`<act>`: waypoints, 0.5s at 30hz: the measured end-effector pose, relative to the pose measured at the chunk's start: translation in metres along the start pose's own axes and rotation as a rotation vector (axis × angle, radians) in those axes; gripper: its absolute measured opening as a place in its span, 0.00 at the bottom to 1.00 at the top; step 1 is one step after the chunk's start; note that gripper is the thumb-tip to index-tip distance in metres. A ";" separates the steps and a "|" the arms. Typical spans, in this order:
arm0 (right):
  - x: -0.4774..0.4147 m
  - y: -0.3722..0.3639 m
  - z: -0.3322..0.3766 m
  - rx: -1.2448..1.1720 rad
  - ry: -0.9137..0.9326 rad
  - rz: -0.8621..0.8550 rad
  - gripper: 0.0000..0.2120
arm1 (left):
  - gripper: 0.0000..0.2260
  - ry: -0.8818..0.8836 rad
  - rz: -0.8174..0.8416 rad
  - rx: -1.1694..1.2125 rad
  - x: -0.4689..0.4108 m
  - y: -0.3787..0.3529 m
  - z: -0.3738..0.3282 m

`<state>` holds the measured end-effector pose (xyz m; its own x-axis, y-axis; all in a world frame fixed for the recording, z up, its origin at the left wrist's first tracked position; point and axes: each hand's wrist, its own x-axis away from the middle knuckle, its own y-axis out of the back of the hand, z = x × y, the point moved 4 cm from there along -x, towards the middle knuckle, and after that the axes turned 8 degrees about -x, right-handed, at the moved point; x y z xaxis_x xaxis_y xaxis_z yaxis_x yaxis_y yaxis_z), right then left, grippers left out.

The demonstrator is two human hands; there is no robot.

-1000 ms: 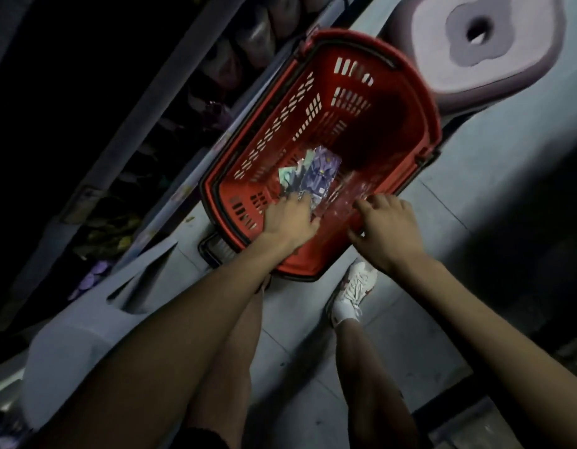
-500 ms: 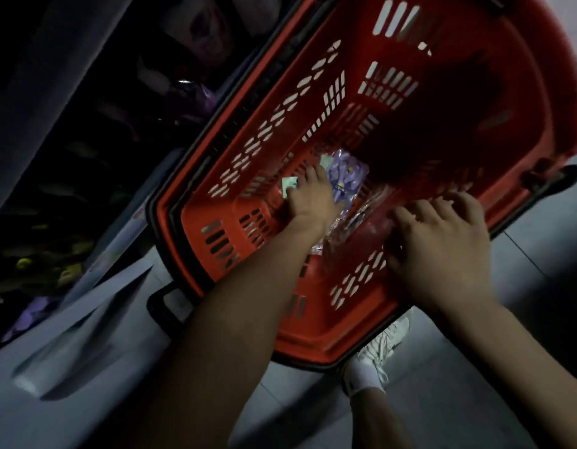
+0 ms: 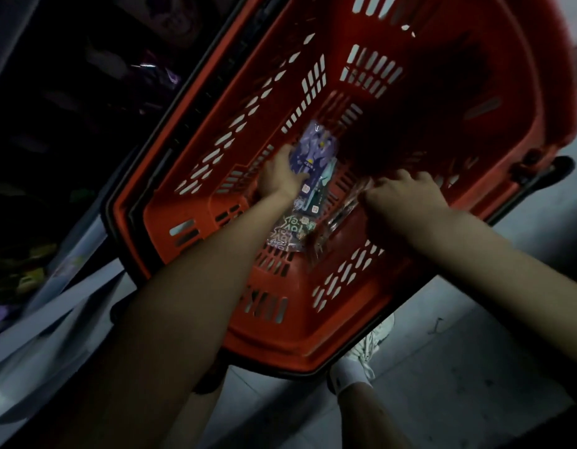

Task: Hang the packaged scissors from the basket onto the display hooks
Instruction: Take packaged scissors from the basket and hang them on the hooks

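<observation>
A red slotted shopping basket (image 3: 313, 338) fills the middle of the head view, standing on the floor. Several packaged scissors lie on its bottom. My left hand (image 3: 279, 178) is inside the basket, closed on a purple scissors package (image 3: 314, 150) that tilts up from the pile. A second package with printed lettering (image 3: 288, 231) lies just below my wrist. My right hand (image 3: 400, 197) is also in the basket, fingers curled on clear packages (image 3: 342, 209) near the right wall. No display hooks are in view.
Dark store shelving (image 3: 70, 124) with dim goods runs along the left. A pale shelf edge (image 3: 54, 319) lies at the lower left. A white shoe (image 3: 371, 345) rests on the grey tiled floor (image 3: 475, 367) below the basket's near rim.
The view has closed in on the basket. My left hand has taken hold of the purple package and raised its end. My right hand has reached deeper, onto the clear packages.
</observation>
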<state>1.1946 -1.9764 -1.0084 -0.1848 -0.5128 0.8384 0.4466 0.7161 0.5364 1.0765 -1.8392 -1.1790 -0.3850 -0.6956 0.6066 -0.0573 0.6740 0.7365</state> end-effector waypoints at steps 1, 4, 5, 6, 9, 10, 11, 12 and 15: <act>-0.014 -0.001 -0.001 -0.021 -0.008 0.063 0.21 | 0.16 -0.012 -0.002 0.002 0.000 0.006 0.002; -0.047 -0.011 0.006 -0.050 0.012 0.195 0.20 | 0.12 -0.022 0.008 -0.071 0.001 0.018 0.008; -0.055 -0.012 0.009 -0.064 0.031 0.196 0.19 | 0.11 -0.016 0.021 -0.081 0.002 0.020 0.012; -0.060 -0.013 0.013 -0.076 0.052 0.196 0.19 | 0.11 -0.019 0.035 -0.065 0.002 0.022 0.014; -0.065 -0.020 0.024 -0.028 0.107 0.251 0.22 | 0.10 -0.044 0.045 -0.047 0.005 0.027 0.020; -0.066 -0.026 0.026 0.036 0.127 0.294 0.22 | 0.09 -0.055 0.051 -0.055 0.007 0.030 0.020; -0.069 -0.035 0.026 0.110 0.142 0.344 0.21 | 0.09 -0.060 0.060 -0.059 0.008 0.032 0.021; -0.071 -0.045 0.026 0.184 0.151 0.394 0.21 | 0.09 -0.066 0.067 -0.066 0.010 0.035 0.021; -0.074 -0.060 0.022 0.243 0.148 0.395 0.24 | 0.13 -0.073 0.077 -0.114 0.020 0.044 0.022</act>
<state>1.1626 -1.9711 -1.1004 0.0919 -0.2290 0.9691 0.2371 0.9502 0.2021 1.0463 -1.8178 -1.1415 -0.4503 -0.6201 0.6424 0.0783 0.6892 0.7203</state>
